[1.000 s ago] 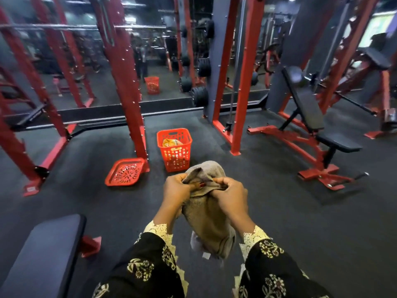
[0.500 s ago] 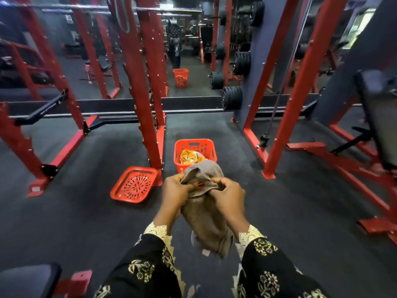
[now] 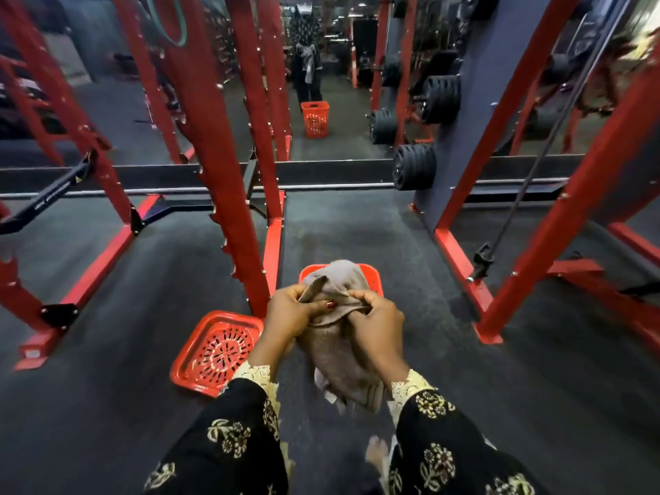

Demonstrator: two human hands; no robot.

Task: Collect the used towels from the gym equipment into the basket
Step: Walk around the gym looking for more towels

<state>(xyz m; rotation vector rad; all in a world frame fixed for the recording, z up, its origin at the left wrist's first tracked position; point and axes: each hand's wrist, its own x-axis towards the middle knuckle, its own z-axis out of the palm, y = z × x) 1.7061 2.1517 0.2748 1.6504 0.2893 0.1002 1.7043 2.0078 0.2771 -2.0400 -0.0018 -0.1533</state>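
A grey-brown towel (image 3: pixel 339 355) hangs bunched in front of me, held at its top by both hands. My left hand (image 3: pixel 289 316) grips its left edge and my right hand (image 3: pixel 378 326) grips its right edge. Directly behind the towel stands the red plastic basket (image 3: pixel 373 276) on the dark floor; the towel and my hands hide most of it, so only its far rim shows. Its contents are hidden.
A red perforated basket lid (image 3: pixel 218 351) lies on the floor left of my hands. A red rack upright (image 3: pixel 232 194) rises just behind it. Another red frame post (image 3: pixel 528 251) and a cable stand to the right. Weight plates (image 3: pixel 414 166) hang ahead by a wall mirror.
I have walked closer to the basket; it now sits right behind the towel and its yellow contents have gone out of sight. Both hands keep the same grip.
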